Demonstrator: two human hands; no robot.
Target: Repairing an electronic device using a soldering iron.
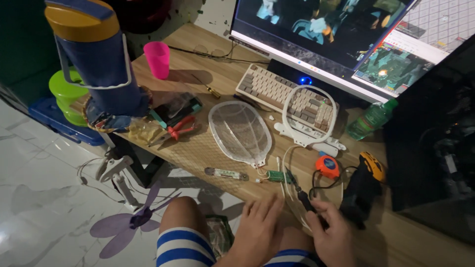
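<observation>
My right hand (332,237) grips a dark pen-shaped soldering tool (303,195), its tip pointing at a small green circuit board (278,175) on the wooden desk (208,151). My left hand (260,230) lies flat on the desk edge beside it, fingers spread, holding nothing. Thin white wires run from the board to an oval mesh racket head (240,131) and a white racket frame (309,116). A small battery-like stick (226,173) lies left of the board.
A keyboard (279,91), monitor (326,29), green bottle (371,118), orange tape measure (327,165), black and yellow tool (363,185), red pliers (179,129), pink cup (157,59) and tall blue jug (96,59) crowd the desk. White tiled floor (44,198) lies at left.
</observation>
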